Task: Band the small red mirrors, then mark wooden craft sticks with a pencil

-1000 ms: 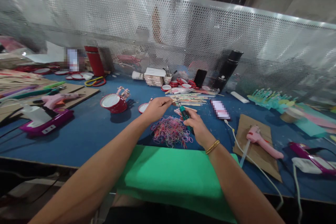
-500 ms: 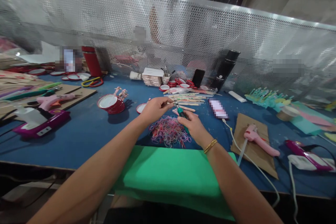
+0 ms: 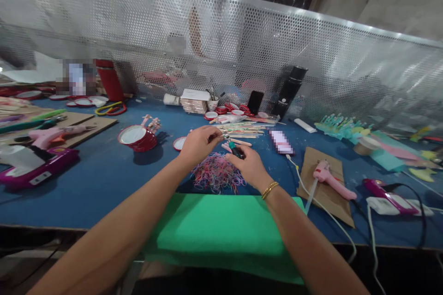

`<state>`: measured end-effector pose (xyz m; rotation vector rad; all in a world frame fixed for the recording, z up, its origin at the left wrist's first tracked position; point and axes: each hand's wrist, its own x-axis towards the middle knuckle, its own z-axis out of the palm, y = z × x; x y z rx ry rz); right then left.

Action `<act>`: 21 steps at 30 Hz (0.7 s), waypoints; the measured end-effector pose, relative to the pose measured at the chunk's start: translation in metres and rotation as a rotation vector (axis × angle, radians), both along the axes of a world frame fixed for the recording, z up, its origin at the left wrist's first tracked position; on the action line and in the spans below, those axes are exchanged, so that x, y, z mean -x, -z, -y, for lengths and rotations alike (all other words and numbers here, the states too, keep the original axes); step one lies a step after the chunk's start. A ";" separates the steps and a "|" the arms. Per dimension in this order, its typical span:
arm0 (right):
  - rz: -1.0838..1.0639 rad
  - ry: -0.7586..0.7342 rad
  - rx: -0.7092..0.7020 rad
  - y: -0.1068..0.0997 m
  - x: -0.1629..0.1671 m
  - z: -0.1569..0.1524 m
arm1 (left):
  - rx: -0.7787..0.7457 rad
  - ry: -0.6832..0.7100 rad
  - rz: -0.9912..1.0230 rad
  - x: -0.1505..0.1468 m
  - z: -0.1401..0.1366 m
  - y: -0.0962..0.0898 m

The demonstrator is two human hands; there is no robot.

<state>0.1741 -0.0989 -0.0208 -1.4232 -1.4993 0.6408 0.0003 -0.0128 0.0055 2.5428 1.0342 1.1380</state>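
Note:
My right hand (image 3: pixel 251 163) is wrapped round a pair of small pliers (image 3: pixel 234 147) with teal and black handles, their metal jaws pointing up and left. Just beside the jaws, the fingertips of my left hand (image 3: pixel 202 144) are pinched together; whatever is between them is too small to make out. Below both hands lies a tangled heap of thin, multicoloured loops (image 3: pixel 218 174). A folded green cloth (image 3: pixel 221 221) is spread under my forearms along the table's front edge. Pale pink sticks (image 3: pixel 241 142) lie just behind the pliers.
On the blue table (image 3: pixel 104 184), a red-rimmed cup (image 3: pixel 138 138) stands at left. Thin sticks (image 3: pixel 244 129) lie behind my hands. To the right are a phone (image 3: pixel 281 142) on a cable and a pink glue gun (image 3: pixel 332 179) on cardboard. A purple power strip (image 3: pixel 41 168) sits left.
The whole view has swung slightly to the right, so the table things appear further left. Both hands stay close together over the heap, the pliers still in my right hand.

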 end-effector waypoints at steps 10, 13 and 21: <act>0.097 0.072 -0.033 0.002 0.004 0.001 | -0.037 -0.041 -0.042 -0.005 0.006 0.003; 0.112 0.069 -0.031 0.003 0.005 -0.001 | -0.045 -0.044 -0.034 -0.006 0.005 0.005; 0.126 0.070 -0.074 0.006 0.005 -0.001 | -0.053 -0.031 -0.045 -0.006 0.004 0.006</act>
